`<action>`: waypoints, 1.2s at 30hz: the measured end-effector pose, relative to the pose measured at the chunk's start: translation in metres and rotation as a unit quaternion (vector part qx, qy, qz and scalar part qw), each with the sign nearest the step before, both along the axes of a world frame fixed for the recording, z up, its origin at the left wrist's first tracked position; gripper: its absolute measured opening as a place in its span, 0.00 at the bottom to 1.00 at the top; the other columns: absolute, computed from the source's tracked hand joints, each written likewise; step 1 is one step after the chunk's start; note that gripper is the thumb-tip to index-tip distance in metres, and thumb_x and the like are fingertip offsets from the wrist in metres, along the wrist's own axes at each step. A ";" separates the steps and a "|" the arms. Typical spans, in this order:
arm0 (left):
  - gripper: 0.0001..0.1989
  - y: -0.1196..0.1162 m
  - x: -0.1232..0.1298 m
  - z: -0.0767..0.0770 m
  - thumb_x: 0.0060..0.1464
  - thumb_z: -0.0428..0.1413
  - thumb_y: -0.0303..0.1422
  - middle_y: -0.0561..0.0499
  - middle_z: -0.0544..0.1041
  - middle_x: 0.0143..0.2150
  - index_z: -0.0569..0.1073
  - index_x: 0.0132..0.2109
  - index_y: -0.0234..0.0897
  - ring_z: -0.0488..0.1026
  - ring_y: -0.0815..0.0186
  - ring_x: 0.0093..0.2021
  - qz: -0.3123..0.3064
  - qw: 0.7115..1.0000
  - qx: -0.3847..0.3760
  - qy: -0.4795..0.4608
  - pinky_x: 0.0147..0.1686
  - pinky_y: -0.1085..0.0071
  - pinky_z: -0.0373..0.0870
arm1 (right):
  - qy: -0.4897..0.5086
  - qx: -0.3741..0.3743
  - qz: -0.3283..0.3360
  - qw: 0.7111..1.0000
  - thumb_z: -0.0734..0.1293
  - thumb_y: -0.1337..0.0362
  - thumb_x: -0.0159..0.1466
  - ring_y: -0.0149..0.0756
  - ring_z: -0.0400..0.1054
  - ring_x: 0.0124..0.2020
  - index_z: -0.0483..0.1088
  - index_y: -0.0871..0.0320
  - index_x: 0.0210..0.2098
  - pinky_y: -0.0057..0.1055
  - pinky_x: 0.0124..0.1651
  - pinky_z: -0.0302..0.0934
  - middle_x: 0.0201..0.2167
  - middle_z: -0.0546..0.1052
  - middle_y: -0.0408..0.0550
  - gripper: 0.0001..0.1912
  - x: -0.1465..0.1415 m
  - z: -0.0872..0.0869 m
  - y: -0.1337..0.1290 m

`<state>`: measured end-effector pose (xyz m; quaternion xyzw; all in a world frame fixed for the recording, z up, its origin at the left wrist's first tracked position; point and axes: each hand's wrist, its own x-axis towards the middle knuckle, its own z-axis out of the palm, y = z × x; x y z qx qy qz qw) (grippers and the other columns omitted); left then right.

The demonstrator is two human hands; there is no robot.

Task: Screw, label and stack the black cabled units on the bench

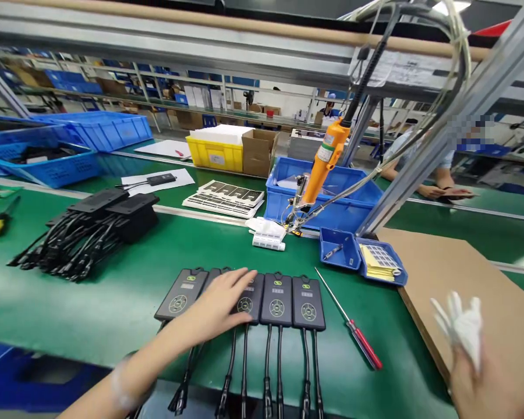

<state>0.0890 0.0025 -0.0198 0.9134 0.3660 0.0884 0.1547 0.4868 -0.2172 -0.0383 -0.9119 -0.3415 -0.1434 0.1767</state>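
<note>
Several black controllers [277, 299] with buttons, small displays and cables lie side by side on the green table. Across the second and third from the left rests my left hand [222, 299], fingers stretched out and open, partly hiding them. My right hand [471, 366], blurred, grips a white glove [465, 326] above the brown cardboard [467, 273] at right. Right of the row lies a screwdriver [353, 329] with a red and clear handle.
A pile of black units with cables [100, 221] lies at left. An orange electric screwdriver [325, 154] hangs before a blue bin [279, 201]. Small blue trays [338, 265], label sheets [225, 198] and a yellow bin [209, 154] stand behind. A person [441, 169] sits across.
</note>
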 end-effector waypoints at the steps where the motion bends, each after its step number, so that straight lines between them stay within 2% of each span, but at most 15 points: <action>1: 0.44 0.002 0.022 0.003 0.54 0.64 0.42 0.34 0.59 0.70 0.53 0.71 0.38 0.58 0.44 0.69 -0.035 0.999 -0.018 0.027 0.63 0.47 0.60 | -0.042 -0.004 0.043 0.998 0.49 0.42 0.67 0.64 0.74 0.34 0.66 0.71 0.61 0.56 0.35 0.67 0.36 0.77 0.69 0.41 -0.004 0.001 0.007; 2: 0.50 0.003 0.043 0.005 0.49 0.67 0.45 0.31 0.57 0.71 0.51 0.71 0.36 0.55 0.41 0.70 -0.060 0.996 -0.028 0.052 0.64 0.44 0.56 | -0.063 0.008 0.091 0.994 0.50 0.43 0.67 0.66 0.73 0.40 0.66 0.71 0.60 0.58 0.40 0.67 0.41 0.76 0.71 0.40 -0.014 -0.001 0.016; 4: 0.60 0.006 0.080 0.002 0.42 0.69 0.49 0.26 0.52 0.71 0.47 0.72 0.32 0.49 0.37 0.71 -0.102 0.990 -0.039 0.084 0.65 0.38 0.49 | -0.037 0.085 0.180 0.979 0.54 0.45 0.68 0.60 0.72 0.49 0.66 0.65 0.59 0.54 0.50 0.67 0.49 0.75 0.67 0.33 -0.049 -0.012 0.038; 6: 0.69 0.008 0.106 -0.005 0.35 0.71 0.53 0.22 0.50 0.71 0.42 0.73 0.30 0.46 0.34 0.71 -0.128 0.986 -0.042 0.098 0.64 0.34 0.43 | 0.059 0.059 0.304 0.949 0.58 0.48 0.68 0.50 0.72 0.51 0.65 0.55 0.59 0.44 0.49 0.69 0.52 0.75 0.57 0.26 -0.091 -0.033 0.059; 10: 0.76 0.012 0.123 -0.015 0.28 0.73 0.52 0.22 0.62 0.64 0.36 0.73 0.27 0.60 0.31 0.64 -0.141 0.984 -0.059 0.090 0.61 0.37 0.53 | 0.094 0.014 0.317 0.944 0.63 0.55 0.63 0.61 0.64 0.59 0.58 0.57 0.65 0.56 0.54 0.65 0.56 0.69 0.62 0.32 -0.146 -0.074 0.080; 13: 0.77 0.012 0.114 -0.016 0.28 0.73 0.51 0.26 0.64 0.60 0.34 0.73 0.28 0.63 0.35 0.60 -0.138 0.987 -0.083 0.017 0.58 0.45 0.62 | 0.149 0.068 0.316 0.934 0.59 0.63 0.65 0.53 0.65 0.59 0.53 0.53 0.67 0.47 0.51 0.68 0.58 0.63 0.59 0.31 -0.155 -0.072 0.079; 16: 0.78 0.010 0.098 -0.017 0.30 0.72 0.53 0.29 0.60 0.61 0.29 0.73 0.31 0.62 0.39 0.61 -0.132 0.979 -0.125 -0.094 0.57 0.48 0.65 | 0.212 0.095 0.343 0.910 0.57 0.61 0.69 0.45 0.68 0.57 0.51 0.46 0.68 0.36 0.47 0.71 0.59 0.61 0.55 0.28 -0.159 -0.053 0.076; 18: 0.80 0.010 0.086 -0.020 0.29 0.71 0.53 0.28 0.57 0.63 0.25 0.72 0.31 0.59 0.39 0.63 -0.134 0.973 -0.139 -0.129 0.57 0.49 0.65 | 0.228 0.069 0.378 0.895 0.58 0.57 0.70 0.43 0.70 0.56 0.50 0.43 0.69 0.33 0.46 0.72 0.60 0.62 0.53 0.28 -0.165 -0.044 0.079; 21: 0.82 0.014 0.068 -0.024 0.26 0.73 0.50 0.24 0.49 0.68 0.24 0.72 0.31 0.50 0.31 0.68 -0.132 0.985 -0.102 -0.039 0.62 0.40 0.55 | 0.201 0.016 0.406 0.892 0.57 0.53 0.70 0.46 0.69 0.57 0.46 0.46 0.71 0.37 0.48 0.72 0.61 0.63 0.55 0.31 -0.180 -0.042 0.090; 23: 0.81 0.016 0.056 -0.023 0.25 0.74 0.46 0.23 0.53 0.68 0.26 0.72 0.32 0.52 0.28 0.67 -0.118 0.990 -0.073 0.031 0.61 0.34 0.49 | 0.178 -0.006 0.393 0.902 0.53 0.53 0.71 0.50 0.70 0.56 0.46 0.52 0.71 0.43 0.47 0.72 0.60 0.66 0.59 0.31 -0.191 -0.044 0.099; 26: 0.79 0.017 0.039 -0.018 0.29 0.74 0.45 0.26 0.60 0.63 0.26 0.72 0.31 0.60 0.34 0.63 -0.095 0.992 -0.079 -0.029 0.60 0.42 0.57 | 0.193 -0.018 0.373 0.907 0.49 0.52 0.71 0.52 0.71 0.55 0.48 0.58 0.71 0.45 0.46 0.73 0.59 0.67 0.63 0.32 -0.206 -0.045 0.109; 29: 0.79 0.017 0.021 -0.013 0.32 0.72 0.48 0.26 0.55 0.66 0.20 0.71 0.32 0.56 0.39 0.66 -0.093 0.980 -0.122 -0.126 0.60 0.48 0.61 | 0.223 -0.015 0.382 0.897 0.49 0.48 0.71 0.51 0.70 0.56 0.49 0.57 0.70 0.44 0.47 0.72 0.61 0.67 0.61 0.33 -0.218 -0.043 0.114; 31: 0.81 0.020 0.007 -0.011 0.29 0.73 0.46 0.25 0.49 0.70 0.20 0.71 0.34 0.50 0.35 0.69 -0.091 0.984 -0.134 -0.073 0.62 0.41 0.55 | 0.219 -0.014 0.379 0.899 0.50 0.44 0.70 0.52 0.69 0.57 0.49 0.55 0.71 0.45 0.48 0.72 0.61 0.66 0.60 0.36 -0.224 -0.042 0.116; 33: 0.82 0.025 -0.007 -0.011 0.24 0.76 0.40 0.24 0.49 0.70 0.26 0.72 0.36 0.49 0.28 0.68 -0.071 0.990 -0.118 0.024 0.62 0.33 0.47 | 0.214 -0.026 0.372 0.903 0.51 0.41 0.68 0.54 0.68 0.57 0.47 0.56 0.71 0.47 0.48 0.71 0.61 0.65 0.61 0.40 -0.227 -0.038 0.118; 36: 0.79 0.030 -0.019 -0.011 0.26 0.75 0.36 0.29 0.58 0.67 0.29 0.73 0.39 0.57 0.32 0.65 -0.053 0.993 -0.104 0.015 0.61 0.37 0.53 | 0.230 -0.059 0.363 0.901 0.50 0.39 0.67 0.55 0.68 0.58 0.47 0.59 0.71 0.47 0.49 0.71 0.62 0.64 0.63 0.42 -0.230 -0.030 0.120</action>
